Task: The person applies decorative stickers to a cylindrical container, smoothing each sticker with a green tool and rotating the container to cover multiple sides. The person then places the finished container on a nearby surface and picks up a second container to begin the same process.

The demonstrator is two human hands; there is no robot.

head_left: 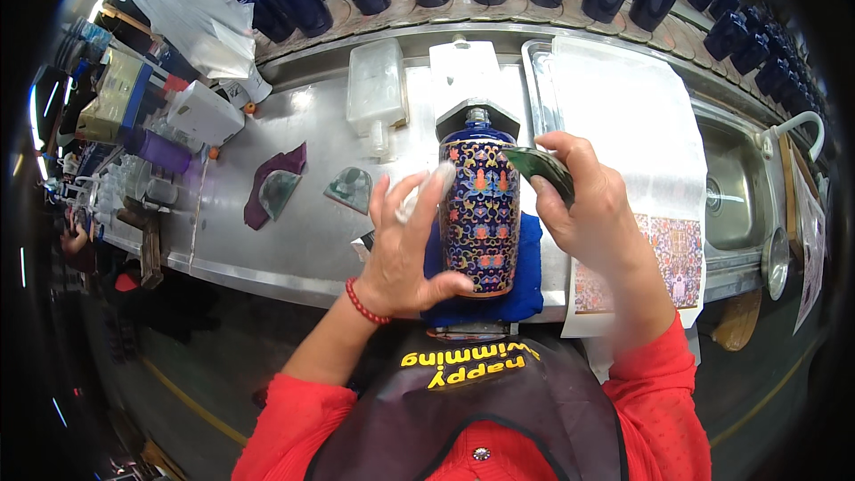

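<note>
"Patterned bottle [482, 223], dark blue with coloured flowers: where is it?"

"On a blue cloth [529, 269], its neck pointing away from the person. Take it as the landmark."

"What lies farthest out on its left?"

"A purple cloth [289, 161] with a green plate [280, 191] lying against it. Nearer the bottle come a second green plate [348, 188] and, farther from the person, a translucent container [375, 89]."

"And the left hand [401, 254]?"

"Just left of the bottle, fingers spread, thumb over its near end. I can't tell whether the other fingertips touch."

"The right hand [590, 191]?"

"At the bottle's upper right, pinching a dark green scraper [549, 171] between thumb and fingers. Its tip overlaps the bottle's edge; contact isn't clear."

"Beyond that?"

"Right of the bottle, white sheets [621, 116], a printed sheet [679, 258] nearer the person, then a metal sink [732, 216] farthest right."
</note>
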